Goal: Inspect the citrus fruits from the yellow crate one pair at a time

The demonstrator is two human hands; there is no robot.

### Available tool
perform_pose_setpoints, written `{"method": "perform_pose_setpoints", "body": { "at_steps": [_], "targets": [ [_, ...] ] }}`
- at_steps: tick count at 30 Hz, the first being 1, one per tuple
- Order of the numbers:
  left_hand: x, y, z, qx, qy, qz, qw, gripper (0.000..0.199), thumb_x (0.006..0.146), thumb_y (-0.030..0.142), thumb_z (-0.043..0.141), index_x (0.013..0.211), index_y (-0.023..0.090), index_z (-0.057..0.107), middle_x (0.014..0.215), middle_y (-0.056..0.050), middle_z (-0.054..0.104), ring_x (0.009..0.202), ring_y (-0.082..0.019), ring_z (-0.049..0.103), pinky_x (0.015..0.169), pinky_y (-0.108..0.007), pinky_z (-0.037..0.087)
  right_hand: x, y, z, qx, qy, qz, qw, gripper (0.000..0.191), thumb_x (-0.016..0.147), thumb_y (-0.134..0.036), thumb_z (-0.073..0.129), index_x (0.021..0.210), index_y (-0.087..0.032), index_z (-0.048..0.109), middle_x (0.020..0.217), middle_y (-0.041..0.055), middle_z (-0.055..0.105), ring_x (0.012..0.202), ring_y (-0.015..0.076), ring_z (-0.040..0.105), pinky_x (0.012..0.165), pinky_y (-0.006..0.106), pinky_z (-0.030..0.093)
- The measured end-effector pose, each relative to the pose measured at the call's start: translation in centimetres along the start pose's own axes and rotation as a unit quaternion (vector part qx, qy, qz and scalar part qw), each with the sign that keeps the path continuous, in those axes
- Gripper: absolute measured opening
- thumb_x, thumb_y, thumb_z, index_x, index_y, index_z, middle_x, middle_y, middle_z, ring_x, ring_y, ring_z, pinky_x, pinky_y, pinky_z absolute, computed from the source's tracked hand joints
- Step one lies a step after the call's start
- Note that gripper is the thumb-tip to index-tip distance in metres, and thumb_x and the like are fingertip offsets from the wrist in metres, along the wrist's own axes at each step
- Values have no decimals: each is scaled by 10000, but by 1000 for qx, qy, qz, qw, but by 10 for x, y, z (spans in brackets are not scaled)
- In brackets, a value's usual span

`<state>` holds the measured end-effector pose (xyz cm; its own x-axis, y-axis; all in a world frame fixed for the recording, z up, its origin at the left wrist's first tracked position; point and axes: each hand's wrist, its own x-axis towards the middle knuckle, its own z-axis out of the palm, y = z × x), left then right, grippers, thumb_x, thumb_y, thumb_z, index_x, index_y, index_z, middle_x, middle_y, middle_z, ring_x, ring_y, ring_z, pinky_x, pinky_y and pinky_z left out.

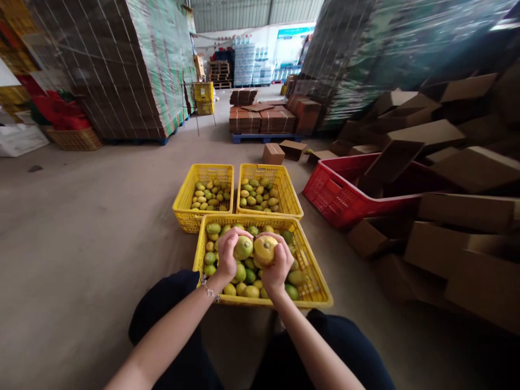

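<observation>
Above the near yellow crate (320,281), my left hand (227,250) is closed around a greenish lemon (244,247). Beside it, my right hand (280,260) grips a larger, yellower lemon (265,249). The two fruits are side by side, their ends toward me. Below them, the near crate holds many loose green and yellow lemons (251,291), partly hidden by my hands. Behind it stand two more yellow crates, a left one (182,208) and a right one (292,197), each with lemons lying in the bottom.
A red crate (325,192) with cardboard in it stands to the right, beside a heap of cardboard boxes (459,233). Farther off, flattened cartons (262,119) lie on a blue pallet (260,138). Tall wrapped stacks rise on the left (162,70) and right (345,65).
</observation>
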<state>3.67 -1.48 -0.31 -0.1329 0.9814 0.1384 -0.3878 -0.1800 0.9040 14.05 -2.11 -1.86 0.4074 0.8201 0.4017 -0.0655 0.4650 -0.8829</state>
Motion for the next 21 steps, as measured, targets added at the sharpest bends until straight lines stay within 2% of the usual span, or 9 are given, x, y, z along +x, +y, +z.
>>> {"method": "perform_pose_setpoints", "body": {
  "at_steps": [4,10,16,18,21],
  "targets": [
    [-3,3,0,15,-10,32,999,300,824,242,442,647,199,681,829,-67,689,905,-237,589,807,-274,412,-1,-6,-1,-22,-14,-20,999,343,883,-397,379,843,-186,646,814,48,652,757,218,598,721,335,463],
    [-3,5,1,2,7,-21,1000,287,806,212,452,625,205,675,829,-60,692,904,-236,589,830,-269,415,-2,-6,-2,-47,-16,-20,999,360,881,-414,360,840,-190,640,824,52,656,763,229,610,719,344,470],
    [-3,5,1,6,7,-9,1000,305,816,215,453,626,188,690,828,-61,703,798,-205,607,823,-271,428,-3,-7,-2,-47,-14,-15,999,360,876,-424,373,837,-191,644,828,52,659,771,226,611,728,339,470],
    [0,5,3,1,8,-14,1000,297,825,250,464,647,183,692,830,-59,707,842,-207,617,817,-265,436,0,-6,-1,-38,-1,7,999,365,880,-428,379,823,-184,645,828,51,660,786,218,609,746,333,470],
    [11,1,5,-73,32,-91,993,297,849,315,468,738,170,702,851,-54,709,887,-201,632,825,-269,456,8,-1,2,-37,2,89,995,392,886,-455,369,861,-178,646,910,52,674,889,218,611,810,331,474]
  ]
}}
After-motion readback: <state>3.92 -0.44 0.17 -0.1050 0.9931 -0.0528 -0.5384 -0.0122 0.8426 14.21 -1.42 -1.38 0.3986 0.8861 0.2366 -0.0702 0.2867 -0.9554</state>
